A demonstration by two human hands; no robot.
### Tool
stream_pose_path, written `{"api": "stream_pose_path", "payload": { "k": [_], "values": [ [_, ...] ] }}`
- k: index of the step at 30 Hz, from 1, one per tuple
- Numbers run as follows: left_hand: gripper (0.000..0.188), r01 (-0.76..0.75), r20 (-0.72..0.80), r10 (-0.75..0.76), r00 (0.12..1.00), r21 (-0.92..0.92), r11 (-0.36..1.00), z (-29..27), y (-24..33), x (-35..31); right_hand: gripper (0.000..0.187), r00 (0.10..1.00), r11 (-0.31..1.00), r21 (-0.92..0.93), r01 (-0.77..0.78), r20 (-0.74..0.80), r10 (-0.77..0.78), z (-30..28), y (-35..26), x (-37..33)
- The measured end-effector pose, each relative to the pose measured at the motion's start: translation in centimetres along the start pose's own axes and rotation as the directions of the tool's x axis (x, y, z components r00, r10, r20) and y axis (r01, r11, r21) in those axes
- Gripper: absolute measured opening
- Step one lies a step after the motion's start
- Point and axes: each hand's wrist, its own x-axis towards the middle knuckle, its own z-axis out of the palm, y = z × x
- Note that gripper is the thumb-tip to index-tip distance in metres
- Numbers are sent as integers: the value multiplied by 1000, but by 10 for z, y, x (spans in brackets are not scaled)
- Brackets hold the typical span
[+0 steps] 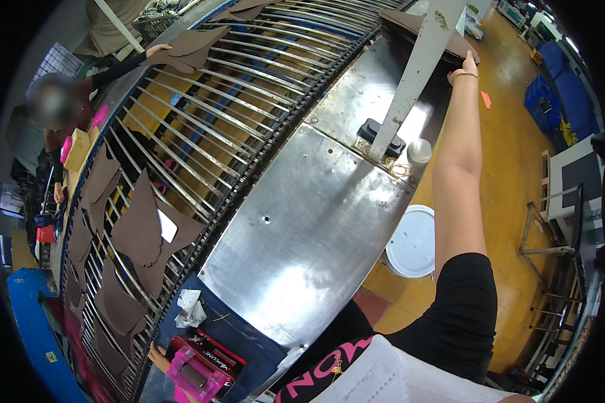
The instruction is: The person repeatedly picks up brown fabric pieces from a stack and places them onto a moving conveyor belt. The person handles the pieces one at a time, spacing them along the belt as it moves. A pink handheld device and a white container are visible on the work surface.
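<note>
My right arm stretches to the far right, where my right hand [465, 67] grips the edge of a stack of brown cut pieces [458, 46] beside a grey metal post [417, 80]. At the lower left, my left hand [158, 357] rests by the edge of the conveyor. Its visible fingers look stretched out and seem to hold nothing; the rest is hidden behind a pink holder with a dark roll [196, 376]. A red and black box [212, 356] lies under that holder. Several flat brown shaped pieces [138, 228] are spread on the conveyor bars [202, 144].
A bare steel tabletop [296, 235] runs alongside the conveyor. On it are a black object [381, 137] and a white cup [419, 150] by the post. Crumpled white paper [190, 309] lies near the box. A white-lidded bucket [410, 243] stands below. Across the conveyor, another person's hand [158, 50] touches brown pieces.
</note>
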Motion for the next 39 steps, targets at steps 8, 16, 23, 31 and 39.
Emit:
{"api": "stream_pose_path", "payload": {
  "k": [8,16,23,31,39],
  "values": [
    [30,17,11,-18,1000,16,1000,0,2,-3,86,998,985,165,-55,33,50,2,-10,2],
    [31,37,14,-38,999,28,999,0,5,-11,77,994,999,21,44,104,-46,34,-2,49],
    [31,65,17,-66,998,38,997,3,6,-15,60,992,994,62,91,83,-96,43,14,107],
    [31,77,16,-77,997,19,997,10,1,-12,34,962,972,216,97,231,-148,9,25,108],
    [31,50,1,-50,999,-22,999,16,5,-5,31,921,943,334,4,367,-134,-64,27,48]
  ]
}}
